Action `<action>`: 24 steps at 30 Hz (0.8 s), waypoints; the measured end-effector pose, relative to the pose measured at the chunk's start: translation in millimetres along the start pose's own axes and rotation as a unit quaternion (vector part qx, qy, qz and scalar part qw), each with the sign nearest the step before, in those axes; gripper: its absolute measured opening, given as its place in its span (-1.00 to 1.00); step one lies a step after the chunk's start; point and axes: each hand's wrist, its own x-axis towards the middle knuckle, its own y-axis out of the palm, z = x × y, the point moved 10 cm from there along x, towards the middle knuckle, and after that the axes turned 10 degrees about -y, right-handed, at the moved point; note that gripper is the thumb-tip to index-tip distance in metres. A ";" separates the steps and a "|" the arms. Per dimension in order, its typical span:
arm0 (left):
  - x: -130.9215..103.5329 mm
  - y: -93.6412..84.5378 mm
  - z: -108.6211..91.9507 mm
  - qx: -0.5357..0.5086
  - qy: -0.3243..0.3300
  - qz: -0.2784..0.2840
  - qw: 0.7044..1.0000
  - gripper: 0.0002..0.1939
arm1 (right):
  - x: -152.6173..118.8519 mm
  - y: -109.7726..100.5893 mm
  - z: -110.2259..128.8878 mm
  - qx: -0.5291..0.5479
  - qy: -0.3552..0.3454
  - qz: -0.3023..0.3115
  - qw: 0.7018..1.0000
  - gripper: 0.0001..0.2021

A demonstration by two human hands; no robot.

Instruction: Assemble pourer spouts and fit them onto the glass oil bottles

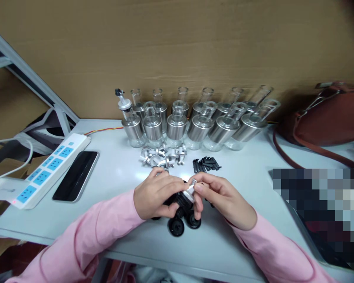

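Observation:
Both hands meet over the near middle of the table. My left hand (161, 194) is closed round the black ribbed base of a bottle pourer stopper (189, 192), which is tilted with its silver cap up and to the right. At the silver spout, my right hand (221, 196) pinches with thumb and forefinger. Black round stopper pieces (176, 226) lie just below the hands, partly covered by them. Beyond my left hand is a pile of silver pourer caps (162, 156). Several small black levers (206, 164) lie beyond my right hand.
Two rows of glass bottles with steel sleeves (177, 125) stand at the back; the front left one carries a pourer (124, 103). A power strip (51, 169) and a phone (76, 176) lie left. A reddish-brown bag (330, 118) sits right, near a blurred-out dark object (321, 220).

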 end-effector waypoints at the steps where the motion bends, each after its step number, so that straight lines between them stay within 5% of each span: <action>1: 0.3 0.0 -0.6 -0.002 0.006 0.004 1.000 -0.68 | 0.0 0.3 0.1 0.002 -0.002 0.000 1.000 -0.75; 4: 3.6 -7.5 -1.0 -0.043 -0.001 -0.012 0.999 -0.64 | 0.6 -1.2 2.1 0.018 -0.019 -0.008 1.000 -0.75; 10: 8.2 -8.1 15.8 -0.248 -0.164 -0.016 0.955 -0.72 | 1.6 -9.9 12.2 -0.025 -0.071 -0.036 0.996 -0.78; 16: 13.3 -8.2 24.9 -0.265 -0.224 -0.077 0.935 -0.74 | -13.2 -36.6 55.1 -0.224 -0.230 -0.193 0.927 -0.86; 24: 13.1 -3.7 25.0 -0.270 -0.253 -0.086 0.925 -0.74 | -7.5 -16.8 46.0 -0.214 -0.214 -0.087 0.949 -0.81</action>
